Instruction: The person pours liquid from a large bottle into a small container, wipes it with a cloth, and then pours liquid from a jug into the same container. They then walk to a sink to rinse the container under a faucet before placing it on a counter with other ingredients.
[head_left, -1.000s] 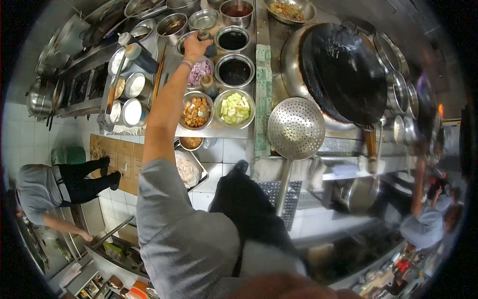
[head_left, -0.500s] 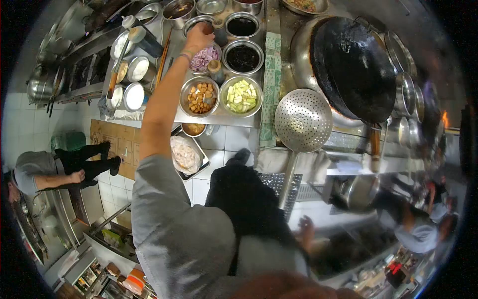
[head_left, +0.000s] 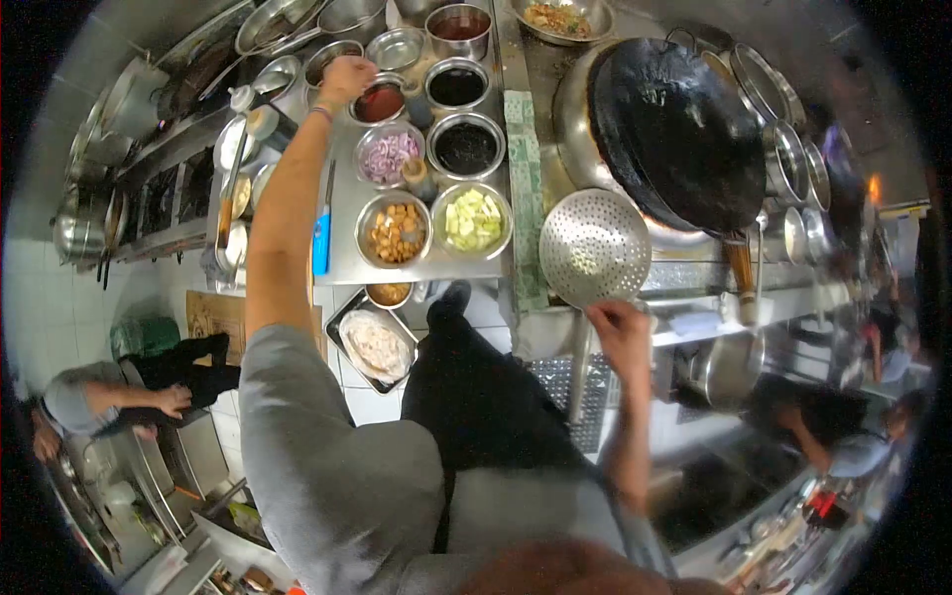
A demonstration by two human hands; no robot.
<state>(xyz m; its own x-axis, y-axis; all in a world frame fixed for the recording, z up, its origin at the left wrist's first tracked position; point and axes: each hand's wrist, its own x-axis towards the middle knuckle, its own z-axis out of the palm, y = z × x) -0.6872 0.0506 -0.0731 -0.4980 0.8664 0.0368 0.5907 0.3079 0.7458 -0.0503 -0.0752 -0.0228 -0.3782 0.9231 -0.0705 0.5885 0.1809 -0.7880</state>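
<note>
My left hand [head_left: 344,81] hangs over the far bowls, fingers curled downward, between the red sauce bowl [head_left: 379,103] and a dark-filled bowl [head_left: 325,61]; I cannot tell what its fingers hold. My right hand [head_left: 625,339] is at the near rim of a perforated skimmer [head_left: 595,243], its bent fingers apart and its fingertips right at the top of the handle. The skimmer rests in front of a large black wok [head_left: 684,139]. Closer to me stand bowls of chopped red onion [head_left: 389,155], browned cubes [head_left: 397,236] and pale green cut vegetable [head_left: 473,220].
Two bowls of dark liquid [head_left: 458,85] stand beside the green cloth [head_left: 526,169]. A blue-handled knife [head_left: 320,243] lies at the counter's left. Squeeze bottles [head_left: 266,121] stand near my left forearm. A tray of pale food [head_left: 372,342] sits below. One person [head_left: 94,397] is at the left, others at the right.
My left hand has moved left from over the red sauce bowl, which now shows. My right hand has risen from low beside my body to the skimmer's handle. The view has shifted slightly.
</note>
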